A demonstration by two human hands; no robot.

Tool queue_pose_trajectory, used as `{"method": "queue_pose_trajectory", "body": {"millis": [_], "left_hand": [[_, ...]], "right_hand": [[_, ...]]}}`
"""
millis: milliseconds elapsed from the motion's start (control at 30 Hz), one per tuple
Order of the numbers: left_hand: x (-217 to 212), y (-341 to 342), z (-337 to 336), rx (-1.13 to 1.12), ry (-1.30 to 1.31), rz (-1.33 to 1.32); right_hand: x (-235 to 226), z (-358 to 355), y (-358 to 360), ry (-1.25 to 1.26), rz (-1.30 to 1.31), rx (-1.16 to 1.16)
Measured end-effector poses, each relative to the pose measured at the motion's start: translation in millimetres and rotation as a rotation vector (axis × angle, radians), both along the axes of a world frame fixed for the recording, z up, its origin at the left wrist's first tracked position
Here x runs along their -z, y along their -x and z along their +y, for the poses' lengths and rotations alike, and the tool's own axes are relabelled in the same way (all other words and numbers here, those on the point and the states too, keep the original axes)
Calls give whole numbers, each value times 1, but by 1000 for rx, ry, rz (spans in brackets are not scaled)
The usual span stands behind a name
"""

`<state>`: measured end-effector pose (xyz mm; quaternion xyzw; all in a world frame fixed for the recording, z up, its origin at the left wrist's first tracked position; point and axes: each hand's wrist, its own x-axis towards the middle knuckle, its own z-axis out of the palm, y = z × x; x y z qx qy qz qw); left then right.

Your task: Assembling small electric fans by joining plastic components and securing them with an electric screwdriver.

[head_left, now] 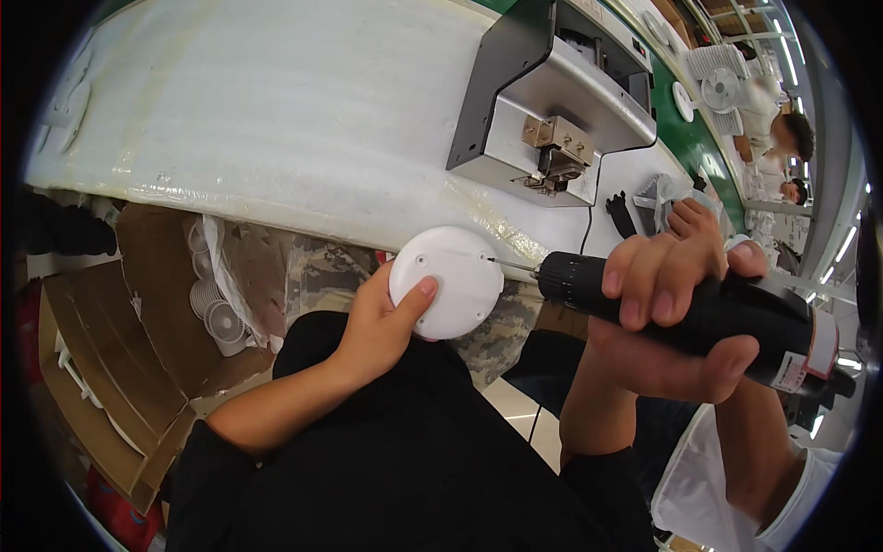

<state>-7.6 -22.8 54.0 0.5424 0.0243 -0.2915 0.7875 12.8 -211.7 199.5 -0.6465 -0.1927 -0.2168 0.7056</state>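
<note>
My left hand [382, 317] grips a round white plastic disc [460, 299] by its left edge, thumb lying across the face. Several small screw holes sit around that face. My right hand [644, 363] is wrapped round a black electric screwdriver [713, 317], held nearly level. Its thin bit [515, 266] points left, with the tip at a hole near the disc's upper right edge. Whether a screw is on the tip is too small to tell. The disc is held above my lap, just off the front edge of the table.
A white-covered table [303, 120] spans the far side, with a grey metal machine [524, 129] on it. An open cardboard box [161, 304] with white fan parts [219, 317] stands at left. Another person's white-sleeved forearm [754, 451] is close at right; people sit farther back.
</note>
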Motion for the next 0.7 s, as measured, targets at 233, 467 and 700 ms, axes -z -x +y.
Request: {"method": "queue_pose_trajectory", "body": {"millis": [233,467,700], "left_hand": [[-6,-1,-2,-2,6,26],[-13,-3,-1,26,-25,26],[-14,-5,-2,33,-9,47]], "right_hand": [[9,0,-2,-26,28,54],[15,3,-4,12,44,62],[13,16,-5,-50,109,34]]}}
